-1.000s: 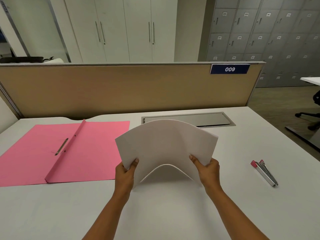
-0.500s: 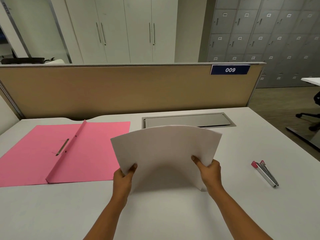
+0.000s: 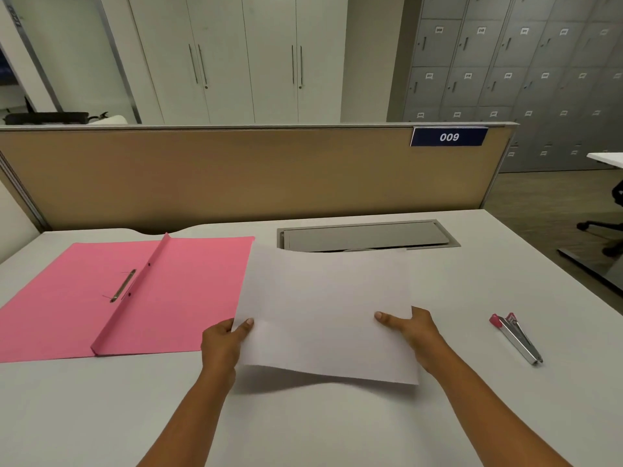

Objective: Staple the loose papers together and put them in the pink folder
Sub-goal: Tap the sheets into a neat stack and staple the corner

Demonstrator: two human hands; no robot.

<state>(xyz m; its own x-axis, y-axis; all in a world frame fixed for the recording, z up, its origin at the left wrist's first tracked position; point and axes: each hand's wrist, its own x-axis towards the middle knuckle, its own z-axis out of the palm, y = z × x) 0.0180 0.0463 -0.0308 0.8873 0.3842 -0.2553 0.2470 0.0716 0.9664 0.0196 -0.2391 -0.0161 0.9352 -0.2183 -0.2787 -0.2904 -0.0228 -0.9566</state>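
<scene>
Both bare forearms reach forward from the bottom edge, angled slightly toward each other. The left hand (image 3: 220, 342) pinches the left edge of the paper stack (image 3: 325, 311), thumb on top (its other fingers are hidden underneath). The right hand (image 3: 416, 330) grips the right edge likewise, thumb pointing inward across the sheet.

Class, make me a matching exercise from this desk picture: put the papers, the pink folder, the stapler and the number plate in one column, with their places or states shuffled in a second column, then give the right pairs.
Column 1
1. papers
2. pink folder
3. stapler
4. number plate

Column 2
A. lying alone on the desk, at the right
B. fixed to the partition's top edge
C. held at both sides by the left hand and right hand
D. lying open and flat on the desk, at the left

Pairs: 1-C, 2-D, 3-A, 4-B
</scene>
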